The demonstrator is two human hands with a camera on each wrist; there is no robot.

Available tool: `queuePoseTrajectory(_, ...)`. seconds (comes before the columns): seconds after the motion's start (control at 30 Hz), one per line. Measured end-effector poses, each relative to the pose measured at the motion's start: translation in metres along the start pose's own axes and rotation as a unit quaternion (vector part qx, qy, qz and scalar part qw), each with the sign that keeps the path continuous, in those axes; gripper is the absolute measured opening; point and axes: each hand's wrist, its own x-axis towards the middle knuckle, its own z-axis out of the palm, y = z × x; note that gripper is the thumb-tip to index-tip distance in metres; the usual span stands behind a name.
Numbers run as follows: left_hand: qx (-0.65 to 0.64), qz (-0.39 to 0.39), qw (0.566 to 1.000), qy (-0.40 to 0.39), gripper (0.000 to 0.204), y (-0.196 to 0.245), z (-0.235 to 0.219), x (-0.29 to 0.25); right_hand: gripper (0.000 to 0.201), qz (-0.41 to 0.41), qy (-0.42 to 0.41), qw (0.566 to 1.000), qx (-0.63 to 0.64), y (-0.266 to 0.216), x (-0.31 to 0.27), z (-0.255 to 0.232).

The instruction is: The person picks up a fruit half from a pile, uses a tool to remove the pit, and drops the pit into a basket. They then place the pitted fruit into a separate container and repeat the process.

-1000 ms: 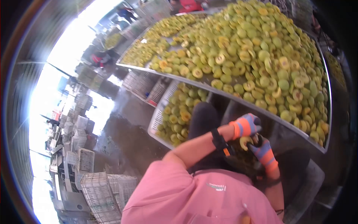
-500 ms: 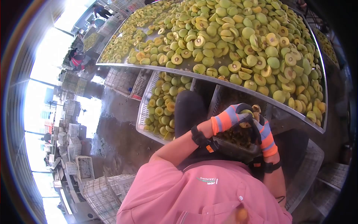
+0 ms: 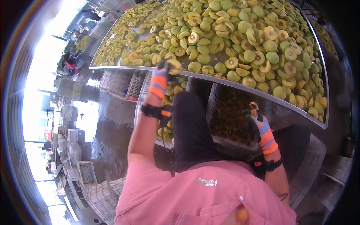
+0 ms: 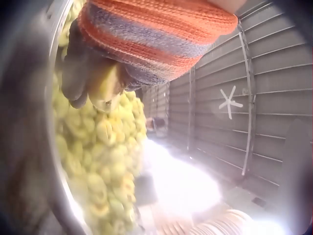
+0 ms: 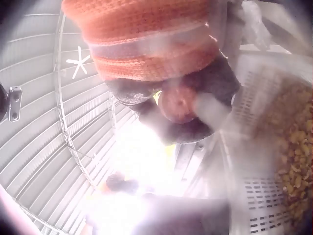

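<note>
My gloved left hand [image 3: 160,79] holds a yellow-green fruit piece [image 3: 174,67] over the near edge of the metal table [image 3: 146,68]. In the left wrist view the dark fingers of that hand [image 4: 146,39] curl round the fruit piece [image 4: 105,88]. Lower right, above my lap, the gloved right hand [image 3: 263,131] grips a tool with a brownish end [image 3: 254,106] sticking up. The right wrist view shows the right hand [image 5: 166,63] curled round the tool's round brown end [image 5: 177,104]; the rest of the tool is mostly hidden.
Cut green fruit [image 3: 243,37] is heaped on the table. Below it, one crate of fruit [image 3: 167,131] stands beside my knee and another crate holds brownish scraps [image 3: 232,116]. White crates [image 3: 99,195] stand lower left; people are at the far left.
My left hand has moved away from the right hand, left and up to the table edge, carrying a fruit piece. The right hand has stayed near its place, still gripping the tool.
</note>
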Motion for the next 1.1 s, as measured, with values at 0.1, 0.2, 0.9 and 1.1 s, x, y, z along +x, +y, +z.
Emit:
queuePoseTrajectory(0.1,-0.141,-0.01,0.988,-0.066,0.03,0.002,-0.043,0.02,0.026,0.03,-0.007,1.0,0.007,0.003,0.003,0.004)
queuePoseTrajectory(0.2,-0.195,-0.01,0.973,-0.124,0.037,0.01,-0.047,0.014,0.025,0.034,-0.01,0.999,0.031,0.013,0.013,0.001)
queuePoseTrajectory(0.9,0.147,-0.028,0.94,-0.305,0.023,-0.004,0.157,-0.102,0.024,-0.047,-0.097,0.994,-0.003,-0.016,-0.002,0.012)
queuePoseTrajectory(1.1,0.306,0.127,0.861,-0.386,0.021,-0.007,0.197,-0.119,0.022,-0.104,-0.089,0.991,-0.003,-0.002,-0.004,0.011)
